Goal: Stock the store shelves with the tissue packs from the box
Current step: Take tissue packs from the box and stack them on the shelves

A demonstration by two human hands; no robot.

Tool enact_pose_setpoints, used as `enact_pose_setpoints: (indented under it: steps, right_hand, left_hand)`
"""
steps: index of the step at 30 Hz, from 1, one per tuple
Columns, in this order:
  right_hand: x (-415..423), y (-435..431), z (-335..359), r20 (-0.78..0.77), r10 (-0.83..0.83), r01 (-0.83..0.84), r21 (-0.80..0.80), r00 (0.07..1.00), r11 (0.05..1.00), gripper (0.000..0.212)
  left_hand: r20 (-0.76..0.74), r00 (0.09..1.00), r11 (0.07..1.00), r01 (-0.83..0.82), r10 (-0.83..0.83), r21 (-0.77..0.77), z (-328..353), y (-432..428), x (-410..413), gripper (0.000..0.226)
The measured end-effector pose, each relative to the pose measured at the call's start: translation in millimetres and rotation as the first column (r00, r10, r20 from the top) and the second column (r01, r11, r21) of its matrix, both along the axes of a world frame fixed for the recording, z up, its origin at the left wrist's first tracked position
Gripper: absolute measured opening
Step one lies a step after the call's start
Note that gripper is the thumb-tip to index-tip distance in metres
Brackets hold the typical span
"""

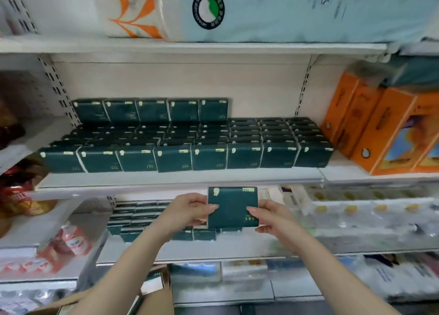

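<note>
Far left of the frame is just neighbouring stock: red snack bags [16, 196] and, lower down, pink bottles [74, 239]. At the bottom left, the open cardboard box [159, 300] sits below the person's arms, so it looks like the supply stays within easy reach.

Moving toward the centre, the left hand [190, 210] pinches the left edge of one dark green tissue pack [234, 207]. Its thumb lies on the front face and its fingers are tucked behind. The pack is up in the air just below the lip of the middle shelf [180, 180], in front of the lower shelf's green packs [133, 217], touching neither. The right hand [273, 217] clamps the lower right corner the same way, thumb in front and fingers wrapped under and behind.

Two hands on opposite edges probably keeps it square for sliding in neatly. The pack stands on edge with its printed face toward the camera. The pale mark is upper left and the little label upper right. Its long axis runs left to right, pretty much level, which matches the front row of shelved packs [209, 157], so no turning seems needed.

A raised back row [152, 110] stops about mid-shelf, and the lower stretch to its right looks like the likely landing spot. Further right, orange boxes [384, 134] fence off that end. Big roll bundles [261, 12] sit on the top shelf, so headroom is limited.
</note>
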State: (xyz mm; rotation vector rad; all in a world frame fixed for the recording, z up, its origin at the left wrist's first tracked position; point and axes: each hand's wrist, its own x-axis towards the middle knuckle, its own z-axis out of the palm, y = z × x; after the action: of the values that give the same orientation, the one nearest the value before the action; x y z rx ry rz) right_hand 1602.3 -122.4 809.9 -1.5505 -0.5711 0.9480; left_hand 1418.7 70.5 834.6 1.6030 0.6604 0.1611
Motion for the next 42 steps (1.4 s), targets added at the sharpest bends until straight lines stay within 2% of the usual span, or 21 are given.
enact_pose_setpoints:
  steps: [2,6,10,13,17,20,25,28,32,35,42]
  right_hand:
    - [24,7,16,0.044,0.006,-0.008,0.035,0.999,0.999,0.036]
    - [70,29,54,0.172,-0.028,0.009,0.109,0.985,0.994,0.047]
    - [111,58,90,0.297,0.001,-0.037,0.118,0.955,0.992,0.029]
    - [146,82,108,0.353,-0.027,-0.012,0.109,0.935,0.994,0.024]
    - [191,118,119,0.455,0.013,-0.028,0.025,0.891,0.999,0.014]
    - [225,145,120,0.606,0.086,-0.039,-0.091,0.791,0.995,0.017]
    - [262,166,114,0.659,0.085,-0.077,-0.041,0.747,0.996,0.019]
    - [277,185,114,0.760,0.049,-0.010,-0.055,0.648,0.998,0.022]
    - [286,205,117,0.805,0.075,0.025,-0.111,0.589,0.994,0.020]
    - [292,213,113,0.783,0.106,0.019,-0.149,0.613,0.989,0.019]
    - [308,229,107,0.739,0.097,0.037,-0.163,0.667,0.986,0.018]
  left_hand:
    - [0.034,0.999,0.999,0.010,-0.012,0.043,18,11,24,0.033]
    - [0.101,0.993,0.988,0.041,-0.056,0.146,60,44,76,0.053]
    - [0.127,0.987,0.985,0.084,-0.103,0.152,91,79,123,0.047]
    - [0.124,0.987,0.977,0.078,-0.104,0.199,102,106,161,0.050]
    - [0.094,0.995,0.976,0.007,-0.028,0.216,100,132,211,0.037]
    - [0.107,0.994,0.979,-0.050,0.029,0.200,94,143,240,0.030]
    - [0.178,0.972,0.970,-0.183,0.154,0.158,87,150,275,0.024]
    - [0.167,0.945,0.911,-0.317,0.280,0.264,87,154,294,0.022]
    - [0.105,0.936,0.773,-0.337,0.335,0.537,90,162,306,0.021]
    - [0.032,0.940,0.683,-0.270,0.340,0.679,91,167,311,0.019]
    - [-0.038,0.916,0.652,-0.255,0.400,0.714,98,179,329,0.020]
